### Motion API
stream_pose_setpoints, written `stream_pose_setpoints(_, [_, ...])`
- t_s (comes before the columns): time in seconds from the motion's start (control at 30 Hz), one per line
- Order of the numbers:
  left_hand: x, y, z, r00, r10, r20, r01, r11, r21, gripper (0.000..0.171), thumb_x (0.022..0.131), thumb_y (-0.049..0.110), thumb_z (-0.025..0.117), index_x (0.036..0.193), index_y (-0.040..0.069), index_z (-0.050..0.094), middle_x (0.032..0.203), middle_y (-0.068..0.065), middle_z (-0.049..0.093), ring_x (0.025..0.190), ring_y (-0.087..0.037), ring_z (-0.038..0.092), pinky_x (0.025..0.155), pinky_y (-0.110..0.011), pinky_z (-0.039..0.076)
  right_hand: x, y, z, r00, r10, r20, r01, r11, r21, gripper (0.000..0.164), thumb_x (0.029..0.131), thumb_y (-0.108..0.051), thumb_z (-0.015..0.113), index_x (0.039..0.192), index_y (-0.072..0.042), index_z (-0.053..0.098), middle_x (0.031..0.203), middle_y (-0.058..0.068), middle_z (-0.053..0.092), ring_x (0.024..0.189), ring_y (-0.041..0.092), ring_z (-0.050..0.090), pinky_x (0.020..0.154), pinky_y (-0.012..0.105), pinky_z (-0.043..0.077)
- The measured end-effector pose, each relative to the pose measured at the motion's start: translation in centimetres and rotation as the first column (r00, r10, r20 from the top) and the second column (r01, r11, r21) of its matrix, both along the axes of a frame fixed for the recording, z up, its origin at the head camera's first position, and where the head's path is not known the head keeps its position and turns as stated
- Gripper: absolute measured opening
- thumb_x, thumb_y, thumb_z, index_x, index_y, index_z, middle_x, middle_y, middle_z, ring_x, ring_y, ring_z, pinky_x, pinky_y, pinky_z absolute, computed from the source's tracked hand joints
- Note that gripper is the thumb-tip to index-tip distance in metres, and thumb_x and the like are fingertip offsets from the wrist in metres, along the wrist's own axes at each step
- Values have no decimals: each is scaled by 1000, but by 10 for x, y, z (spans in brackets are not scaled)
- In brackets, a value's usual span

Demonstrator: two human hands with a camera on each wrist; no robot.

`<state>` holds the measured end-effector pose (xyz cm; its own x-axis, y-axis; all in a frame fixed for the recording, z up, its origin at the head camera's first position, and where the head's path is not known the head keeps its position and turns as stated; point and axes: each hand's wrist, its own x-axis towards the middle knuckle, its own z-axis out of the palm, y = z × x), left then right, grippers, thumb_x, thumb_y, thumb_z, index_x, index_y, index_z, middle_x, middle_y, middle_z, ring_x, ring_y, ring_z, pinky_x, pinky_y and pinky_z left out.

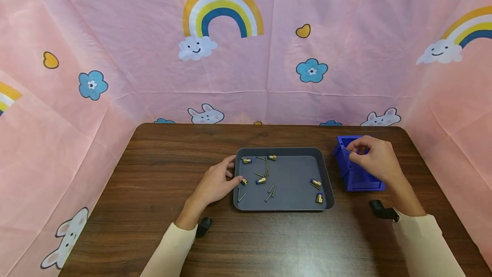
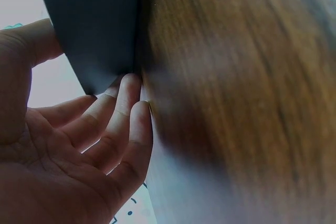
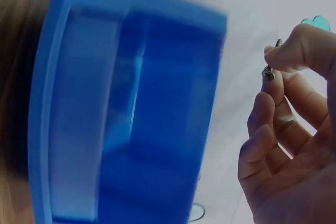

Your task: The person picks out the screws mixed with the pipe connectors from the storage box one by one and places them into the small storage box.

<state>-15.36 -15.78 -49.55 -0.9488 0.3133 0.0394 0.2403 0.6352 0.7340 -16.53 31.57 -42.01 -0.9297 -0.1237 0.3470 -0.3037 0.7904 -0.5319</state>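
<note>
My left hand (image 1: 216, 183) holds the left side of a grey tray (image 1: 294, 183), thumb over the rim and fingers against the outside. The left wrist view shows those fingertips at the lower edge of the dark tray wall (image 2: 94, 24). Inside the tray lie several brass fittings with blue collars (image 1: 261, 181) and several thin screws (image 1: 273, 192). Between thumb and fingertips my right hand (image 1: 378, 159) pinches a screw (image 3: 269, 74) above the blue bin (image 1: 363, 186). Its cross-slotted head shows in the right wrist view.
The bin stands on the brown wooden table (image 1: 161, 161), just right of the tray. Pink patterned cloth (image 1: 246, 72) hangs behind the table and along both sides. Black camera mounts (image 1: 382, 211) sit by the wrists.
</note>
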Motion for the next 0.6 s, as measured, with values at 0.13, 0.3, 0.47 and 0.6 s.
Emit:
stream_pose_setpoints(0.13, [4,4,8,999,24,36,-24,999,-23,73,101,23,79,162,-2,48,137,-18,71,107,-26,73,91,-50,61,-6,13,-3,999,-28,26,26,998,51,10,86,-3,84,95,-8,83,85,0,73,73,4,56,64,22,43])
stream_pose_setpoints(0.3, [3,5,9,998,29,56,-27,999,-31,72,102,22,79,163,0,48,139,-17,71,108,-24,73,91,-48,61,-14,24,-5,998,-35,54,30,995,92,9,86,-4,86,95,-6,84,83,-1,73,70,6,58,64,25,45])
stream_pose_setpoints(0.47, [4,5,10,998,33,60,-31,999,-29,73,102,23,80,164,2,48,139,-16,71,108,-24,73,90,-48,61,-20,28,-3,995,-41,91,30,992,120,9,86,-6,86,95,-4,84,81,-1,75,73,16,65,67,35,49])
stream_pose_setpoints(0.6, [4,5,10,998,30,57,-28,999,-26,74,101,23,80,164,1,47,138,-15,71,108,-24,74,90,-48,61,-23,30,-2,992,-48,117,30,988,149,9,87,-9,86,95,-4,84,82,0,77,77,24,71,72,43,51])
